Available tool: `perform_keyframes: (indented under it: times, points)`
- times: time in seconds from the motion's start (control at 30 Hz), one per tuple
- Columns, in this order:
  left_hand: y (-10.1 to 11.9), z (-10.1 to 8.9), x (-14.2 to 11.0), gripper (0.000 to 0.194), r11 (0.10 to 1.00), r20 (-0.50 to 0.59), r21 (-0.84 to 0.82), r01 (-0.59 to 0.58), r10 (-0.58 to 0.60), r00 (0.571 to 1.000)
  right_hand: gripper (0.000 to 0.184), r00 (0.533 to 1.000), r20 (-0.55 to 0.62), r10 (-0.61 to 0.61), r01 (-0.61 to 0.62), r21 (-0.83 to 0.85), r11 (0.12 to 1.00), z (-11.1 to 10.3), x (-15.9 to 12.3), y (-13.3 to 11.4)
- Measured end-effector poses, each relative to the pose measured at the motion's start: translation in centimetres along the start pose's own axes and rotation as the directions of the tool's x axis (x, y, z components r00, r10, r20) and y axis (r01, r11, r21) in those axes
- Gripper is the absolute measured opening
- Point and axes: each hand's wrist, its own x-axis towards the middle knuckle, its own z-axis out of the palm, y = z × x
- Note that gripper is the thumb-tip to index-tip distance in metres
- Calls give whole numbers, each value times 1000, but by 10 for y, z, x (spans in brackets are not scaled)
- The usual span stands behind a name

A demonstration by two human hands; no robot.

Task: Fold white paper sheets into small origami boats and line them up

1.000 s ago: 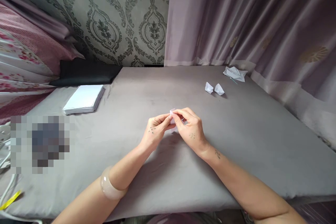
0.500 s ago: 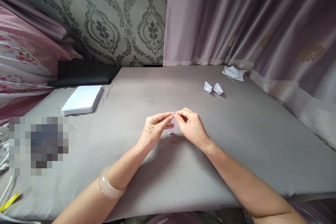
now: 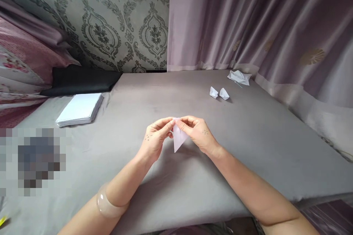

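Between my two hands hangs a small folded piece of pale pinkish-white paper [image 3: 179, 140], its pointed end downward. My left hand [image 3: 157, 136] pinches its top edge from the left with thumb and forefinger. From the right, my right hand [image 3: 201, 134] grips the same edge, thumb in front, and covers part of the fold. The thumbs nearly meet at the top of the paper. Both hands are held over the grey cloth-covered table [image 3: 138, 110].
Two small folded white paper shapes [image 3: 219, 93] stand at the back right. Behind them lies a pile of folded papers [image 3: 239, 77]. At the left are a stack of white sheets [image 3: 79, 108] and a black cloth or cover [image 3: 82, 79]. Curtains [image 3: 220, 18] border the right side.
The paper's pointed lower part now shows more fully below my fingers, where before it was mostly hidden. Both hands still pinch it. The whole view has shifted slightly.
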Motion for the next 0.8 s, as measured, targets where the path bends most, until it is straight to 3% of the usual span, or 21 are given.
perform_keyframes:
  times: [0.27, 0.4, 0.5, 0.57, 0.67, 0.8]
  points:
    - [-2, -1, 1, 19, 996, -75, 11, 87, -86, 993, 23, 999, -37, -36, 36, 13, 999, 2, 1, 7]
    - [-2, -1, 1, 17, 997, -76, 6, 76, -76, 994, 17, 992, -70, -109, 97, -151, 984, 3, 0, 6]
    - [-2, -2, 2, 14, 998, -83, -2, 70, -69, 994, 13, 964, -71, -256, 220, -327, 919, 5, -2, 7]
    - [-1, -2, 2, 12, 997, -94, -2, 74, -74, 993, 13, 922, -39, -386, 330, -444, 833, 6, -4, 10]
    - [0, -1, 2, 10, 996, -107, 8, 85, -83, 991, 18, 821, 68, -567, 477, -628, 615, 4, -5, 13]
    - [-2, -3, 2, 10, 995, -83, 0, 100, -100, 992, 23, 722, 291, -628, 550, -791, 267, 1, -5, 15]
